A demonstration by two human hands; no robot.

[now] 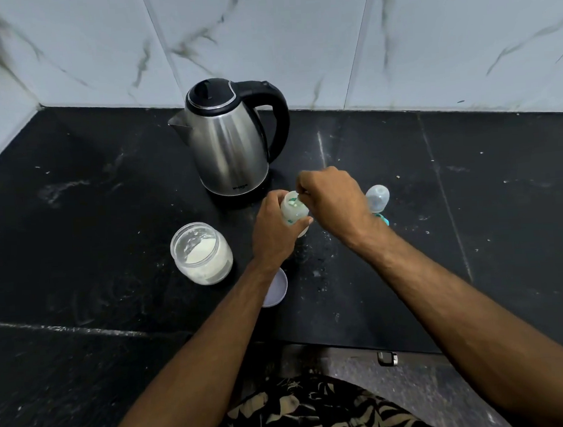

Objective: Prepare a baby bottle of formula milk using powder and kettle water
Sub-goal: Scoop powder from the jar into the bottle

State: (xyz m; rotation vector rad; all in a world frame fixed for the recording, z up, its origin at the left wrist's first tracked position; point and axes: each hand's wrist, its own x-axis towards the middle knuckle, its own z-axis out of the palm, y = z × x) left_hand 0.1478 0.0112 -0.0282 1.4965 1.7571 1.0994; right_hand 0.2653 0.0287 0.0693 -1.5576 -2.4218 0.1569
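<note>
From the head camera, the person's left hand (276, 231) wraps its fingers and thumb around the body of the open baby bottle (294, 212), which stands on the black countertop (94, 223) just in front of the steel kettle (227, 141). The right hand (333, 200) hovers over the bottle's mouth with its fingers pinched together on something small. A bit of teal shows inside the neck, probably a scoop, though it is too small to be sure.

The step appears to be tipping powder into the bottle. To do it well, the left hand should keep the bottle upright and steady while the right hand tips squarely over the narrow mouth, so that no powder falls on the counter.

The open powder jar (201, 252) stands just left of the left hand, its lid (275, 290) lying partly under that forearm. The bottle's clear cap (378, 197) and teal collar (382, 219) wait behind the right wrist.
</note>
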